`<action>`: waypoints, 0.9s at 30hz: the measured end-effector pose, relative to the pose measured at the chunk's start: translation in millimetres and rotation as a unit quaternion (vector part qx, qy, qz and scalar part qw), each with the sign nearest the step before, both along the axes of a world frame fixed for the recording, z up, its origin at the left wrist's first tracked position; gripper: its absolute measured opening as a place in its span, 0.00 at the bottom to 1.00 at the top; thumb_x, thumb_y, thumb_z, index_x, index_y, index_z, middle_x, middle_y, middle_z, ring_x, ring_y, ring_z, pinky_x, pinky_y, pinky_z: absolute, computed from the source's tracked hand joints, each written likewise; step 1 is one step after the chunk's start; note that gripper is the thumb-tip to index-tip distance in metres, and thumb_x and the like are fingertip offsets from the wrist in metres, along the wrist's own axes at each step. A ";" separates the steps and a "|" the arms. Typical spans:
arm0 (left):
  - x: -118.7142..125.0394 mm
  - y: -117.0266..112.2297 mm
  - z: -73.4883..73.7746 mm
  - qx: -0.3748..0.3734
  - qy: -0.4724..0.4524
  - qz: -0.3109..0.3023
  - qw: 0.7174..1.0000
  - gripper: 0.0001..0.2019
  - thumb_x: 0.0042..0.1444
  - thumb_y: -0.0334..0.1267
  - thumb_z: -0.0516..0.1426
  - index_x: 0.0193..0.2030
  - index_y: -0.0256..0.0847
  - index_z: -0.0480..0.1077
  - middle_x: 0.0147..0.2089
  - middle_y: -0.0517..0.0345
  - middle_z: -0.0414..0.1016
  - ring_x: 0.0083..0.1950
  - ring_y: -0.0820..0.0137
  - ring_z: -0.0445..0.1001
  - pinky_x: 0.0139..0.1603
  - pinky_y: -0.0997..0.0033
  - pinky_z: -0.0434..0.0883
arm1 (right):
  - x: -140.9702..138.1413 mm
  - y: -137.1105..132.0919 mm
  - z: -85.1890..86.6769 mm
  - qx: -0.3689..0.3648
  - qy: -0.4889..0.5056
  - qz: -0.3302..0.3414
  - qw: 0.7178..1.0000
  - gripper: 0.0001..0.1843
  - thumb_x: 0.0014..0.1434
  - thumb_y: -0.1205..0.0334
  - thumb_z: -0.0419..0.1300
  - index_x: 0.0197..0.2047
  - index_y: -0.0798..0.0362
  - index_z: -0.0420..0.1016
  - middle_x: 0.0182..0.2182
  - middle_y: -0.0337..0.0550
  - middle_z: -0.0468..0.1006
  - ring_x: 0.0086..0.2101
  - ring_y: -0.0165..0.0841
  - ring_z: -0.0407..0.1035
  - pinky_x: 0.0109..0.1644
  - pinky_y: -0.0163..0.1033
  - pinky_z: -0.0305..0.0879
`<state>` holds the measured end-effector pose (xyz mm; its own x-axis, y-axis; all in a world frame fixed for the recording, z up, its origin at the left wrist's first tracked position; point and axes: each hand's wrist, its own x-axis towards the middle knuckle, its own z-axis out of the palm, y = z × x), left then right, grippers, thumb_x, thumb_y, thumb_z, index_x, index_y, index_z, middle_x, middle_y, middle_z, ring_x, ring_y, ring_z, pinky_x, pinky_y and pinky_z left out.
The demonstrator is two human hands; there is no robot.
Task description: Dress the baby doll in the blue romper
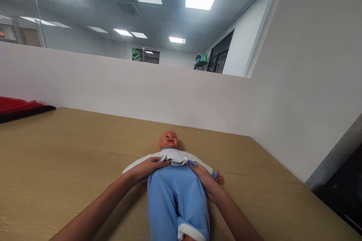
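A baby doll [169, 140] lies on its back on the wooden table, its head toward the wall. It wears a white long-sleeved top [190, 155] with blue trim and fuzzy blue pants [175, 188] with a white cuff. At the doll's waist, the patterned hem [177, 161] of the top is bunched up above the pants. My left hand [151, 167] is closed at the left of the waist, thumb over the bunched cloth. On the other side my right hand [202, 175] pinches the cloth at the waist edge. Some fingertips of both hands are hidden.
The tan tabletop [85, 150] spreads around the doll up to a low white wall [127, 90]. At the far left stands a red object [19, 104] with a black edge. A dark object [342, 184] sits beyond the table's right edge.
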<state>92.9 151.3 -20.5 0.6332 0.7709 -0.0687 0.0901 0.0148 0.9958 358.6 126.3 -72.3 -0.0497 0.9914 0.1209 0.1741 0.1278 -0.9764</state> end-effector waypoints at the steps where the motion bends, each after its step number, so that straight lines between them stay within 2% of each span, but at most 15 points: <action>1: -1.3 0.3 -1.2 -0.017 -0.003 -0.005 1.000 0.32 0.55 0.64 0.65 0.54 0.37 0.77 0.58 0.47 0.80 0.65 0.50 0.72 0.66 0.57 0.68 | 1.9 -0.3 -1.2 -0.015 0.007 0.014 1.000 0.32 0.57 0.33 0.62 0.49 0.52 0.81 0.49 0.51 0.84 0.49 0.46 0.77 0.60 0.52 0.71; 3: -4.2 0.3 -1.7 0.001 0.021 -0.004 1.000 0.33 0.54 0.65 0.66 0.51 0.36 0.78 0.52 0.48 0.82 0.59 0.50 0.75 0.60 0.58 0.71 | 6.9 -0.9 -3.2 -0.031 0.008 0.034 0.999 0.33 0.54 0.32 0.66 0.48 0.53 0.83 0.50 0.53 0.84 0.50 0.48 0.77 0.61 0.53 0.69; 5: -7.4 -0.5 0.6 0.073 0.089 0.011 0.993 0.33 0.54 0.67 0.64 0.48 0.35 0.79 0.46 0.52 0.82 0.52 0.52 0.76 0.54 0.61 0.72 | 12.1 -1.6 -3.3 -0.025 -0.006 0.041 0.999 0.34 0.52 0.32 0.68 0.48 0.53 0.83 0.49 0.52 0.84 0.49 0.48 0.76 0.59 0.52 0.69; 8: -11.3 -3.2 7.3 0.198 0.216 0.052 0.955 0.28 0.57 0.65 0.60 0.42 0.38 0.78 0.39 0.56 0.79 0.43 0.57 0.75 0.47 0.64 0.70 | 16.5 -3.4 1.0 0.013 -0.045 0.044 0.998 0.28 0.54 0.37 0.69 0.45 0.53 0.82 0.44 0.48 0.83 0.46 0.45 0.75 0.56 0.47 0.69; 11: -11.8 -6.6 11.9 0.324 0.248 0.080 0.909 0.21 0.62 0.58 0.56 0.41 0.40 0.76 0.45 0.50 0.78 0.46 0.57 0.74 0.50 0.63 0.69 | 15.6 -3.6 5.8 0.075 -0.080 0.019 0.994 0.19 0.58 0.45 0.68 0.45 0.51 0.77 0.43 0.45 0.80 0.48 0.44 0.72 0.59 0.46 0.65; 13: -10.0 -7.2 11.1 0.363 0.242 0.088 0.896 0.20 0.65 0.55 0.53 0.44 0.41 0.74 0.50 0.45 0.77 0.50 0.55 0.74 0.53 0.61 0.69 | 12.7 -0.9 5.2 0.109 -0.088 -0.010 0.990 0.16 0.61 0.48 0.63 0.46 0.50 0.73 0.46 0.47 0.79 0.51 0.44 0.71 0.61 0.46 0.63; 15: -7.3 -4.9 6.6 0.338 0.241 0.107 0.903 0.21 0.67 0.56 0.50 0.48 0.41 0.73 0.50 0.43 0.78 0.51 0.52 0.75 0.55 0.58 0.68 | 8.8 4.6 0.5 0.126 -0.089 -0.041 0.987 0.15 0.62 0.50 0.60 0.47 0.49 0.70 0.48 0.49 0.78 0.52 0.45 0.70 0.63 0.48 0.61; 17: -4.4 0.1 -0.9 0.276 0.217 0.126 0.928 0.24 0.67 0.58 0.50 0.51 0.40 0.73 0.51 0.42 0.80 0.52 0.49 0.75 0.57 0.55 0.67 | 4.6 12.3 -7.6 0.127 -0.084 -0.065 0.986 0.15 0.61 0.49 0.58 0.47 0.49 0.67 0.45 0.48 0.78 0.50 0.45 0.71 0.61 0.49 0.62; 20: -1.5 9.3 -14.6 0.201 0.159 0.118 0.959 0.30 0.64 0.64 0.52 0.54 0.38 0.75 0.57 0.43 0.79 0.58 0.47 0.73 0.61 0.56 0.66 | -0.4 25.4 -21.5 0.109 -0.065 -0.091 0.988 0.18 0.58 0.43 0.58 0.43 0.47 0.67 0.40 0.45 0.78 0.46 0.46 0.72 0.58 0.50 0.66; 24: -2.8 15.0 -24.8 0.153 0.125 0.086 0.977 0.38 0.60 0.70 0.53 0.55 0.34 0.76 0.55 0.45 0.81 0.56 0.48 0.76 0.56 0.60 0.70 | -1.8 35.8 -33.4 0.067 -0.048 -0.105 0.991 0.27 0.52 0.33 0.60 0.38 0.48 0.70 0.40 0.48 0.79 0.47 0.49 0.72 0.60 0.54 0.67; 27: -8.1 13.1 -21.7 0.123 0.106 0.064 0.985 0.36 0.61 0.70 0.54 0.53 0.36 0.78 0.52 0.48 0.82 0.54 0.50 0.76 0.52 0.63 0.70 | -0.1 32.2 -32.5 0.035 -0.046 -0.069 0.996 0.32 0.52 0.29 0.60 0.40 0.52 0.76 0.42 0.52 0.82 0.48 0.51 0.73 0.60 0.55 0.67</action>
